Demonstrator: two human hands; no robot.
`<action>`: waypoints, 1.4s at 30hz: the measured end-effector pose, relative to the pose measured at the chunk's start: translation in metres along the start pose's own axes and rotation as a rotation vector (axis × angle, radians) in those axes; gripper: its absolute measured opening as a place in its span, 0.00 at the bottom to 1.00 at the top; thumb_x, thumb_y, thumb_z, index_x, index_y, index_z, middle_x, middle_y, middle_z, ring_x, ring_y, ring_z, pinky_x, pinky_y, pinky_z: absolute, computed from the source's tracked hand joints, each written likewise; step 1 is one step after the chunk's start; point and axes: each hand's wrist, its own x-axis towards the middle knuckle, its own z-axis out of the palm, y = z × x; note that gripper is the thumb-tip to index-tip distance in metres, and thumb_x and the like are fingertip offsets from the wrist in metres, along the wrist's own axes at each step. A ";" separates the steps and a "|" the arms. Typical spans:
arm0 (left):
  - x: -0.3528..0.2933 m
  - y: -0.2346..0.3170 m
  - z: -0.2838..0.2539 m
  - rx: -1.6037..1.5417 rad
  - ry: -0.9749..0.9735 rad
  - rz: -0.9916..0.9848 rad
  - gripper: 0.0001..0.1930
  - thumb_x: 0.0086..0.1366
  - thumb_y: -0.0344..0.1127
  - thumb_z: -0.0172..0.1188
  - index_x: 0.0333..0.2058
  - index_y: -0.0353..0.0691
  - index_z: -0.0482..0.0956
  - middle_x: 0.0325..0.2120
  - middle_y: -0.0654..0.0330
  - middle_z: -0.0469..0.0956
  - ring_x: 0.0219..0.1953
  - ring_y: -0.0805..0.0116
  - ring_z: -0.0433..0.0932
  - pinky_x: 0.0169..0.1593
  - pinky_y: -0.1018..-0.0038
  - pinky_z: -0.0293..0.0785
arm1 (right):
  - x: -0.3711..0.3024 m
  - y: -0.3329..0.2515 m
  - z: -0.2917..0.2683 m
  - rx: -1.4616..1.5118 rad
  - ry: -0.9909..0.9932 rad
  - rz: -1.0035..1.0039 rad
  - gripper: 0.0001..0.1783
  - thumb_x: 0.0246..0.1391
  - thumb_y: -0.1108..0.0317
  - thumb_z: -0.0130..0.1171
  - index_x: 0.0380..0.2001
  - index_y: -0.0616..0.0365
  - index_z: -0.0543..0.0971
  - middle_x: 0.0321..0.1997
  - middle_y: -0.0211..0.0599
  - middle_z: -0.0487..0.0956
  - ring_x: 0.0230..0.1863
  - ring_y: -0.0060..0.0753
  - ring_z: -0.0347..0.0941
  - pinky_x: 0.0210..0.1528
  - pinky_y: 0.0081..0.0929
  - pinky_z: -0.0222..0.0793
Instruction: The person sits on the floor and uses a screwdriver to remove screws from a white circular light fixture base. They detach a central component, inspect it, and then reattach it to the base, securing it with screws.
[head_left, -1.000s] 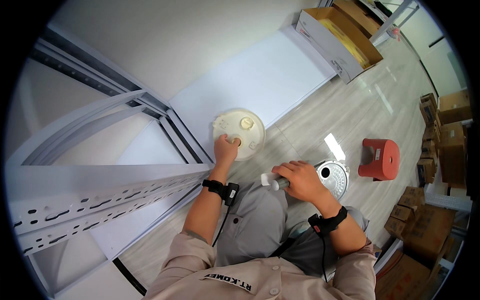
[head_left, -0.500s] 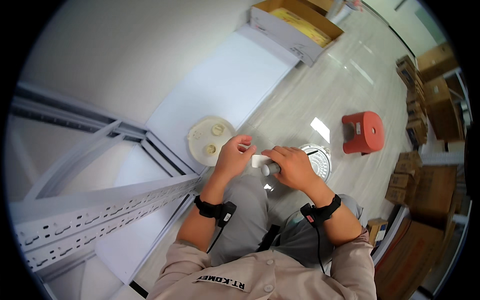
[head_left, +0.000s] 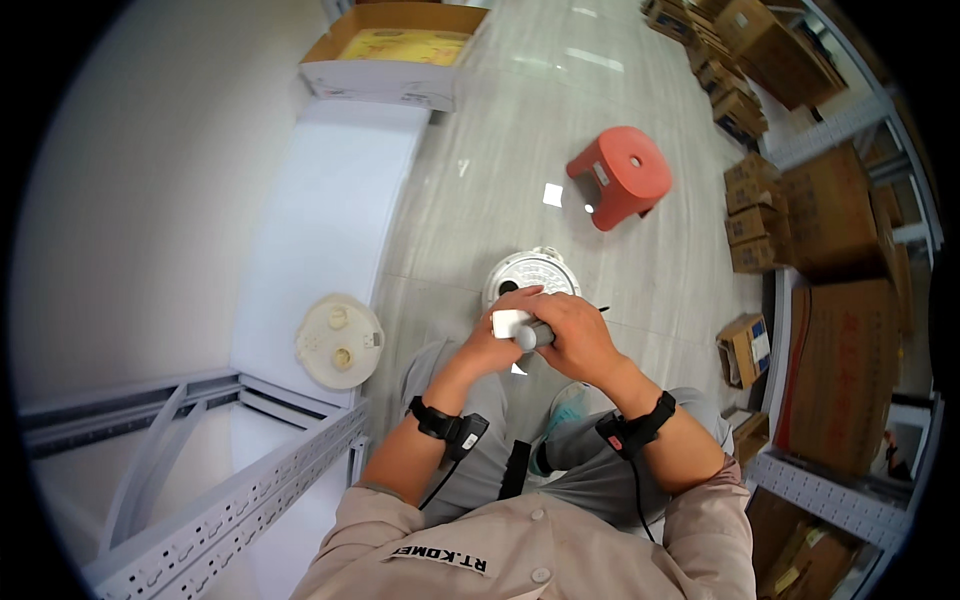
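Over my lap, above the pale floor, my left hand [head_left: 492,345] and right hand [head_left: 578,335] met, fingers of both wrapped around a small white block with a grey cylindrical stub [head_left: 522,327]. Just beyond sat a round silver-white appliance [head_left: 530,270]; a round cream lid [head_left: 338,341] lay well apart, leftward.

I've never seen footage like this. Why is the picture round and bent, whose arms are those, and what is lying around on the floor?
There is no machine here: a person wears a wide-angle camera on the head, looking down, so straight edges bend. The left hand and right hand meet over the lap, together gripping a small white and grey part; what it is cannot be told. Each wrist carries a black band. Beneath the hands a round silvery appliance sits on the floor. A cream round lid lies to the left, a red stool farther off, cardboard boxes at right.
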 end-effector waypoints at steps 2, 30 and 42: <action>0.002 0.006 0.021 0.231 -0.061 -0.037 0.26 0.60 0.22 0.64 0.59 0.38 0.76 0.51 0.55 0.82 0.55 0.60 0.81 0.57 0.68 0.78 | -0.010 -0.006 -0.002 0.150 0.106 0.121 0.28 0.44 0.73 0.76 0.51 0.52 0.80 0.42 0.37 0.84 0.43 0.47 0.81 0.48 0.39 0.76; -0.058 0.056 -0.035 0.704 0.359 0.059 0.31 0.65 0.32 0.65 0.68 0.38 0.72 0.50 0.52 0.78 0.47 0.47 0.82 0.50 0.60 0.80 | 0.024 -0.043 0.002 0.192 0.192 -0.081 0.23 0.46 0.74 0.72 0.48 0.54 0.81 0.43 0.39 0.79 0.42 0.48 0.79 0.42 0.37 0.76; -0.151 -0.043 -0.148 0.731 0.654 -0.453 0.39 0.60 0.24 0.60 0.72 0.38 0.63 0.59 0.43 0.66 0.54 0.39 0.77 0.60 0.56 0.76 | 0.063 -0.066 0.061 0.163 -0.261 -0.322 0.21 0.43 0.74 0.69 0.44 0.51 0.81 0.39 0.35 0.79 0.42 0.47 0.78 0.41 0.41 0.77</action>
